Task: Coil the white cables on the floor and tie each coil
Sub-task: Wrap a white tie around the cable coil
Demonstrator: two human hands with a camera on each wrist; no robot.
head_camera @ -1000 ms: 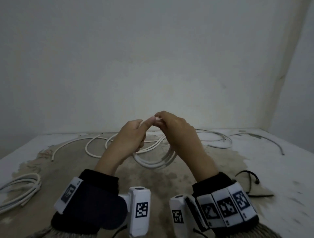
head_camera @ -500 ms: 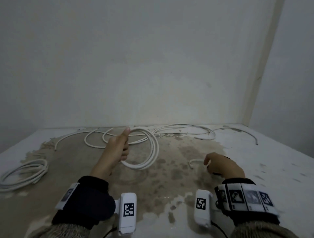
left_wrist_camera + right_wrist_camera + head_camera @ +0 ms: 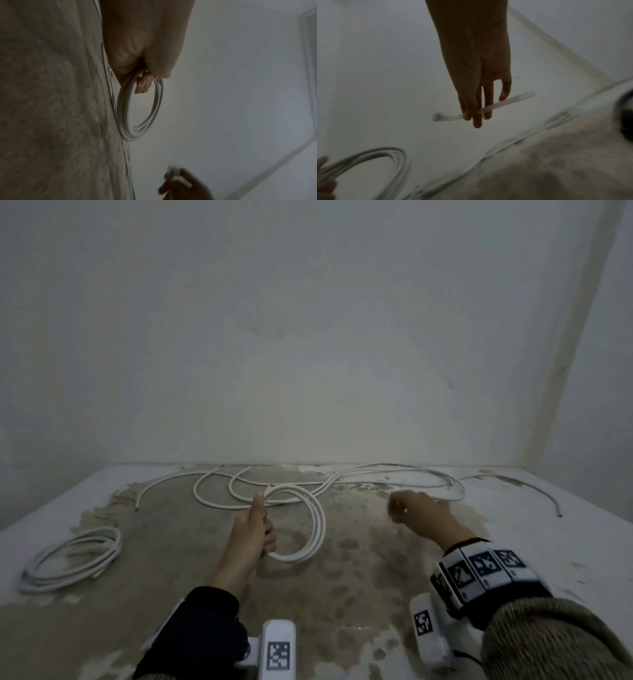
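My left hand (image 3: 257, 525) grips a white cable coil (image 3: 317, 529) of several loops, thumb up, holding it upright above the floor. The left wrist view shows the fingers (image 3: 143, 83) curled round the top of the coil (image 3: 126, 115). My right hand (image 3: 399, 508) is raised to the right of the coil, apart from it. It pinches a short white tie strip (image 3: 505, 102) between its fingers (image 3: 477, 119). The strip is barely visible in the head view. A tail from the coil runs into the loose white cable (image 3: 342, 482) lying in curves along the far wall.
A second white coil (image 3: 72, 556) lies on the floor at the left. A thin grey cable (image 3: 544, 494) trails at the far right. The floor (image 3: 342, 577) is stained concrete, bounded by a wall (image 3: 308, 354) close behind the cables.
The hands were together on the coil. The right hand let go, dropped to the floor at the right, and has come up holding a short white strip. The left hand keeps the coil.
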